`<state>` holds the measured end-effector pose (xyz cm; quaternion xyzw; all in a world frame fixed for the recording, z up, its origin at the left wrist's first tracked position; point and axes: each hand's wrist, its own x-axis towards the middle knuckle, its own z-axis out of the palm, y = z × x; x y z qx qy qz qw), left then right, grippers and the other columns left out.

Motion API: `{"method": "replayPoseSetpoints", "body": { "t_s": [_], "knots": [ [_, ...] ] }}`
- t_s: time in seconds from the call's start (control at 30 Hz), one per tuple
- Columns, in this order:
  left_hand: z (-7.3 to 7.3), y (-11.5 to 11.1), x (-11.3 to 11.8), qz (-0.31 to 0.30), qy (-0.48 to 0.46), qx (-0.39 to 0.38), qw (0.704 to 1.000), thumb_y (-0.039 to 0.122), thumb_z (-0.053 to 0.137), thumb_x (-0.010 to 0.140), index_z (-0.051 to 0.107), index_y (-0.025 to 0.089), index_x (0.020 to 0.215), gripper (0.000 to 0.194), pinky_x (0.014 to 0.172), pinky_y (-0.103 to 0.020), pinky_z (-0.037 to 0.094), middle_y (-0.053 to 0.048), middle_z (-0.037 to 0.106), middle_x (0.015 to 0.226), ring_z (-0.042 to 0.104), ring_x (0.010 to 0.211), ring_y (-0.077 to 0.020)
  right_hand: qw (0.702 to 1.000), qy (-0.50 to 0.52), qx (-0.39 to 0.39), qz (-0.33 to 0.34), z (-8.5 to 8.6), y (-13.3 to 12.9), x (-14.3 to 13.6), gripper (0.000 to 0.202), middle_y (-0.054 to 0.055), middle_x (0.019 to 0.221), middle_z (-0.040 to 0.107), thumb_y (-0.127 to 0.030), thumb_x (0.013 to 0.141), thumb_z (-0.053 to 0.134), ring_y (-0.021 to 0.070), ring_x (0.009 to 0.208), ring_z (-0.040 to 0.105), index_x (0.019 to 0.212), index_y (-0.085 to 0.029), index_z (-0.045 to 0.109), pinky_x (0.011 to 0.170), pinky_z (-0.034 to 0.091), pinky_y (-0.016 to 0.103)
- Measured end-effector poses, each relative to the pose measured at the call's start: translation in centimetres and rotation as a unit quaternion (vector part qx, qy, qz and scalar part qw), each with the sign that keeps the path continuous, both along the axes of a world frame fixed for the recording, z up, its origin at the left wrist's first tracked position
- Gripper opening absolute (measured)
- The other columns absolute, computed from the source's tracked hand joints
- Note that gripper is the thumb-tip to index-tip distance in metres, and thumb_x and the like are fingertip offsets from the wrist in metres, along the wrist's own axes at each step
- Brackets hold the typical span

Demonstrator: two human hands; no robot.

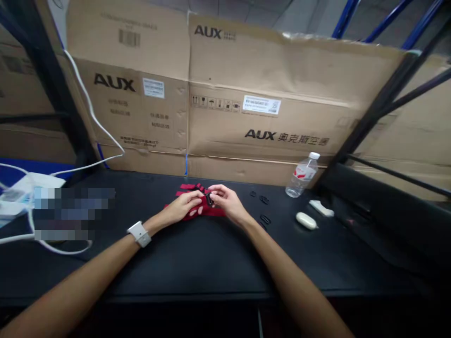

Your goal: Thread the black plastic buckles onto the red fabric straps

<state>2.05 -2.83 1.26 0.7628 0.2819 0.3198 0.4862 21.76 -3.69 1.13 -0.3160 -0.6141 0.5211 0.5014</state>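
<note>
Head view: left hand (181, 207) and right hand (228, 203) pinched small black piece (209, 200) in grip over red fabric (214, 212); clear plastic bottle (302, 174) stood right of fabric.

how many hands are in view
2: the left hand over the red fabric, and the right hand beside it, fingers at a small black piece.

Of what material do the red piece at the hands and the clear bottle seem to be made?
Red flat piece: probably matte fabric, showing no shine; weave unreadable. Clear, white-capped bottle: likely glossy plastic, being see-through with highlights.
</note>
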Motion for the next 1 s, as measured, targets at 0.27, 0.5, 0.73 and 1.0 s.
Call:
{"method": "replayPoseSetpoints", "body": {
  "t_s": [0.27, 0.5, 0.73, 1.0],
  "knots": [
    [-0.2, 0.1, -0.3, -0.001, 0.053, 0.086, 0.995, 0.034, 0.040, 0.093, 0.053, 0.016, 0.086, 0.024, 0.053, -0.021, 0.034, 0.003, 0.049, 0.066, 0.042, 0.056, -0.0097, 0.999, -0.018, -0.012, 0.046, -0.1, -0.4, -0.6, 0.033, 0.001, 0.085, 0.063, -0.040, 0.069, 0.074, 0.0138, 0.075, 0.059, 0.091, -0.019, 0.062, 0.073, 0.052, 0.030],
    [-0.3, -0.5, -0.2, -0.012, -0.012, 0.070, 0.997, 0.039, 0.039, 0.094, 0.039, 0.020, 0.105, 0.022, 0.057, -0.022, 0.036, 0.002, 0.050, 0.074, 0.045, 0.061, -0.0103, 0.999, -0.036, 0.021, 0.026, -0.1, -0.3, -0.9, 0.032, 0.001, 0.088, 0.062, -0.037, 0.068, 0.075, 0.0141, 0.078, 0.061, 0.089, -0.019, 0.059, 0.078, 0.050, 0.030],
    [1.0, -0.9, -0.2, -0.034, 0.018, 0.033, 0.999, 0.041, 0.046, 0.092, 0.034, 0.021, 0.110, 0.029, 0.049, -0.020, 0.029, 0.006, 0.052, 0.065, 0.041, 0.049, -0.0085, 0.980, -0.177, 0.042, 0.081, 2.3, -0.2, 2.9, 0.025, 0.001, 0.083, 0.063, -0.034, 0.076, 0.067, 0.0129, 0.074, 0.057, 0.093, -0.016, 0.063, 0.071, 0.045, 0.025],
    [1.0, -0.1, -1.8, 0.000, 0.224, 0.167, 0.960, 0.037, 0.046, 0.091, 0.054, 0.023, 0.111, 0.026, 0.061, -0.022, 0.038, 0.003, 0.059, 0.067, 0.056, 0.062, -0.0135, 0.931, -0.347, -0.080, 0.074, 3.4, 0.3, 11.1, 0.013, 0.002, 0.066, 0.066, -0.024, 0.066, 0.066, 0.0123, 0.057, 0.056, 0.073, -0.013, 0.069, 0.056, 0.043, 0.024]
  ]
}}
